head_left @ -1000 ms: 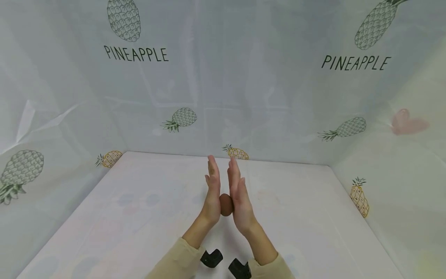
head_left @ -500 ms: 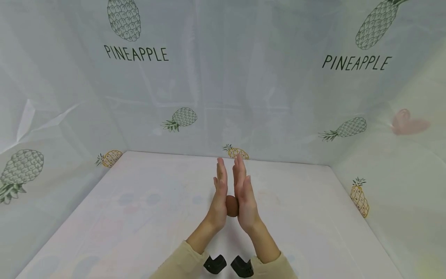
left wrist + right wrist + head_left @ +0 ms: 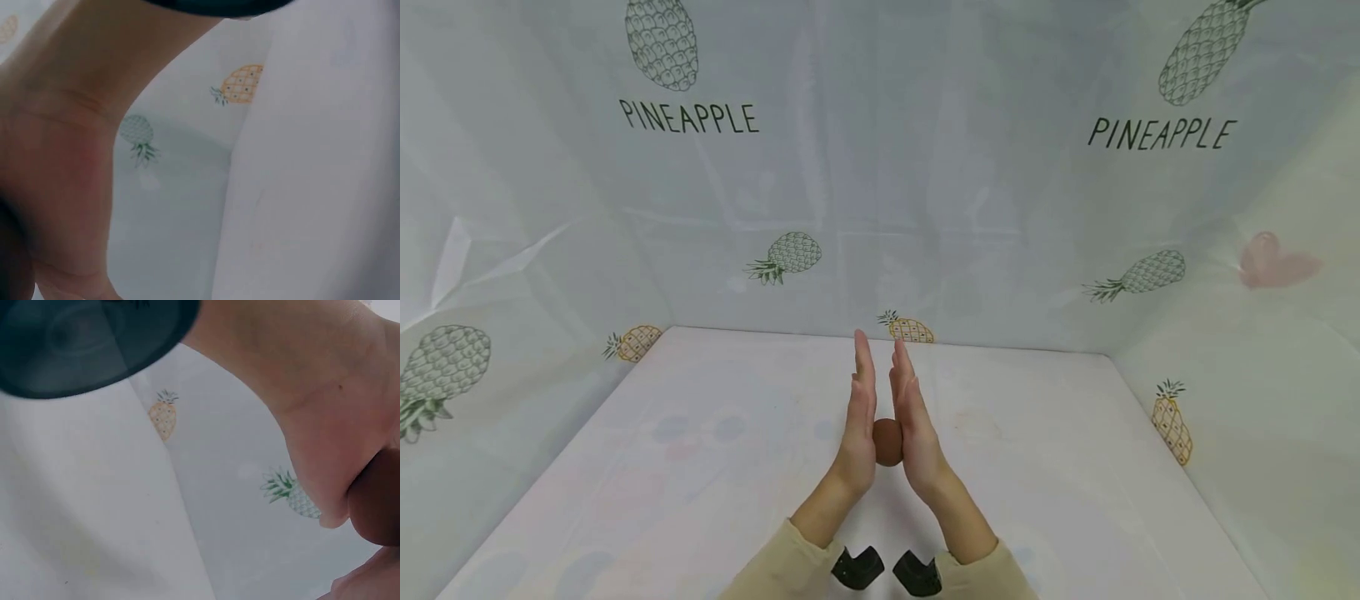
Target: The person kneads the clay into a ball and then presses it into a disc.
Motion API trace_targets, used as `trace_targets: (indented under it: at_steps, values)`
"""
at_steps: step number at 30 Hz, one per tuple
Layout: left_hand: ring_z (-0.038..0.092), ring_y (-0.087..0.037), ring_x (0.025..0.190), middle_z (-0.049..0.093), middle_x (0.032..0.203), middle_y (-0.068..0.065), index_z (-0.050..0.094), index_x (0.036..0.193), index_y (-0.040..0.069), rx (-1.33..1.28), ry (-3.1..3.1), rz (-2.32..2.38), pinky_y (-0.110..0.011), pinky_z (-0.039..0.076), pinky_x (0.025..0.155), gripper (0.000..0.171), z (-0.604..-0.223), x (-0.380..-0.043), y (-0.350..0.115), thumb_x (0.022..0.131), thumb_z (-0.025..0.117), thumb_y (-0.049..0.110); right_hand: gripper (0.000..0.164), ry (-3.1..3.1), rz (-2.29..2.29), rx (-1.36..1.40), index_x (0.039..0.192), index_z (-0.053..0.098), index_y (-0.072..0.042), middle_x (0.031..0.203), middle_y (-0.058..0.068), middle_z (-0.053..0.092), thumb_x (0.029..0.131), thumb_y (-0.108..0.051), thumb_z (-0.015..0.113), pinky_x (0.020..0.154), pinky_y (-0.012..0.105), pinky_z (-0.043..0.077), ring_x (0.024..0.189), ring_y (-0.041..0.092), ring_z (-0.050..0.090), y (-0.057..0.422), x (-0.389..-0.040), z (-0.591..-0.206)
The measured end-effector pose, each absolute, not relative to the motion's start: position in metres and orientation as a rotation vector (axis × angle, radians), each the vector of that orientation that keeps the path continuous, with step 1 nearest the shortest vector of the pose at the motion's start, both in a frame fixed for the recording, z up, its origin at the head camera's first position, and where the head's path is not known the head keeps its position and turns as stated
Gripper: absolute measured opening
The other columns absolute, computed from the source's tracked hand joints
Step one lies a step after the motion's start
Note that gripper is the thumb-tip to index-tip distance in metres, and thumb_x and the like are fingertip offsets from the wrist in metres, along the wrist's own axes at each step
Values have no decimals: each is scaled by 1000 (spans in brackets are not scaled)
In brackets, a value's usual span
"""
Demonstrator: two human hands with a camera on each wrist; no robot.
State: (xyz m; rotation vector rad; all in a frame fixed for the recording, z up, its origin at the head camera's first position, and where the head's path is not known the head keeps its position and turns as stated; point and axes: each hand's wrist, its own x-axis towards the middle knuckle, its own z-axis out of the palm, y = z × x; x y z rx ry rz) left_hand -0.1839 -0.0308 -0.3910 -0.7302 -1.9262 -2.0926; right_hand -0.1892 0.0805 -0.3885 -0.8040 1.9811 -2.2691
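Observation:
A smooth brown ball (image 3: 888, 442), clay-like in look, is pressed between two facing palms in the head view. On its left side the left hand (image 3: 857, 429) stands upright with straight fingers pointing forward. The right hand (image 3: 919, 435) mirrors it on the other side, its fingers also straight. The fingertips of the two hands are slightly apart. In the right wrist view, the ball (image 3: 378, 500) touches the base of the right palm (image 3: 337, 425). The left wrist view shows the left palm (image 3: 56, 187) and a dark rounded edge in its lower left corner.
Beneath the hands lies a white tabletop (image 3: 700, 500) with faint coloured patches. Pale sheeting (image 3: 880, 167) printed with pineapples encloses the back and both sides. Black wrist-worn devices (image 3: 859, 568) sit below the beige sleeves (image 3: 790, 562).
Both hands and the ball shift right, then back left. The palms slide against each other: the left fingertips are now farther forward, the right ones farther back than half a second ago.

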Motion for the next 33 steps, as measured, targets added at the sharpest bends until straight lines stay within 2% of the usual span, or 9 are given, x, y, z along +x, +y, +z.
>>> trace_targets:
  at_steps: [3,8,16,23,28,33]
  values:
    - [-21,-13,162,-20,176,11,-14,170,30,-725,-1910,-2089,-67,-17,124,74,-389,-185,-34,108,4,65,62,1968,-2238,-790,171,-3,-35,177,-16,-7,113,-57,5,130,57,-8,165,25,-7,79,-188,-389]
    - [-22,-14,161,-21,176,9,-14,170,29,-715,-1889,-2070,-67,-19,123,76,-385,-187,-38,107,5,67,59,1966,-2184,-791,171,-2,-38,178,-12,-7,114,-54,4,130,59,-8,165,25,-5,78,-186,-390]
    - [-24,-11,160,-21,175,17,-14,169,35,-639,-1901,-2062,-64,-18,124,75,-385,-193,-46,106,4,71,57,2010,-2113,-869,170,-4,-41,176,-19,-9,114,-49,2,129,63,-6,165,23,-6,74,-183,-391]
    - [-32,-19,158,-24,173,19,-16,168,40,-594,-1974,-2022,-68,-23,121,73,-392,-198,-46,106,7,71,56,2031,-2128,-896,170,-4,-44,176,-19,-10,114,-49,1,127,67,-8,164,21,-9,72,-180,-389]
    - [-31,-18,158,-26,173,15,-18,168,34,-602,-1998,-2001,-63,-25,122,72,-397,-200,-43,108,6,66,58,2038,-2179,-927,170,-5,-40,176,-18,-11,113,-50,1,125,67,-11,164,22,-11,72,-180,-388]
    - [-28,-16,160,-25,174,11,-18,168,28,-617,-2011,-2003,-60,-25,123,73,-399,-198,-38,109,8,63,62,2042,-2233,-936,171,-7,-31,176,-17,-12,113,-50,1,126,66,-13,164,24,-12,73,-182,-388]
